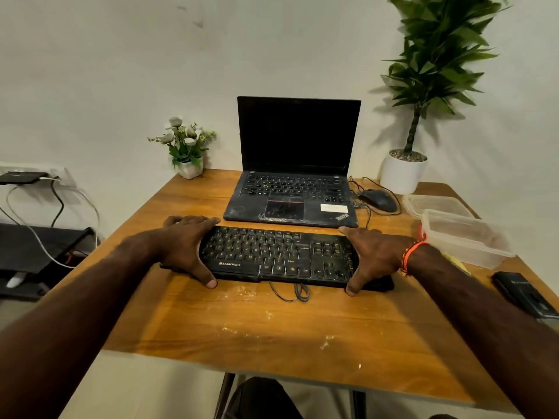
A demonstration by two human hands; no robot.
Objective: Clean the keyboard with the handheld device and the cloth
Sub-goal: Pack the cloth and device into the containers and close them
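A black, dusty keyboard [278, 257] lies on the wooden table [272, 325] in front of a laptop. My left hand [184, 246] grips its left end, fingers over the far edge and thumb at the near edge. My right hand [373, 255] holds the right end the same way. The keyboard's cable [292, 293] curls out from under its near edge. A black handheld device [523, 294] lies at the table's right edge. A yellow cloth [456, 263] shows partly beside my right forearm.
An open, dusty laptop [295, 195] stands behind the keyboard, with a wired mouse [378, 200] to its right. Two clear plastic containers [462, 237] sit at the right. A small flower pot [189, 169] and a tall potted plant [403, 173] stand at the back. Crumbs dot the tabletop.
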